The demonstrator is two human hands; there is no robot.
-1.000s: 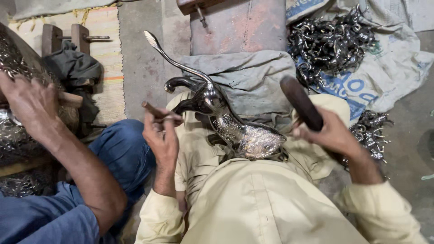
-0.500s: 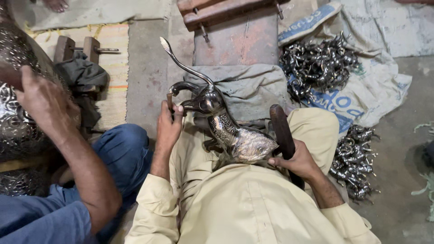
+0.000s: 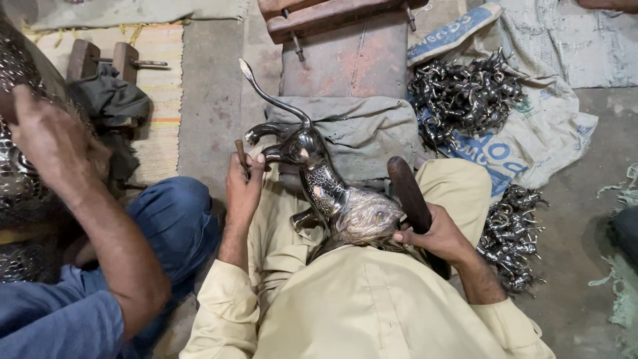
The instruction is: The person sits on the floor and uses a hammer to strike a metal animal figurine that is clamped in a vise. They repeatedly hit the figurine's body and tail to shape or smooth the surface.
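a silver metal animal figure (image 3: 335,193) lies across the person's lap, its head end toward the body and its long curved tail (image 3: 269,93) rising over a grey-green cloth pad (image 3: 369,133). the left hand (image 3: 244,183) is closed around a short dark punch (image 3: 241,154), fingers wrapped narrow about it, with the fingertips touching the figure's bent legs near its hindquarters. the right hand (image 3: 435,233) grips a dark wooden mallet (image 3: 407,193) by its shaft, fingers curled fully round it, the mallet's rounded end pointing away from the body and lying just beside the figure's patterned body. beyond the pad sits a rusty metal block (image 3: 345,63) under a wooden clamp (image 3: 319,13). to the right, a heap of small dark metal castings (image 3: 465,96) rests on a printed sack (image 3: 531,143), with more castings (image 3: 512,233) beside the right knee. at left, another person in blue trousers (image 3: 166,219) rests a hand (image 3: 50,143) on a large pierced metal vessel (image 3: 16,166).
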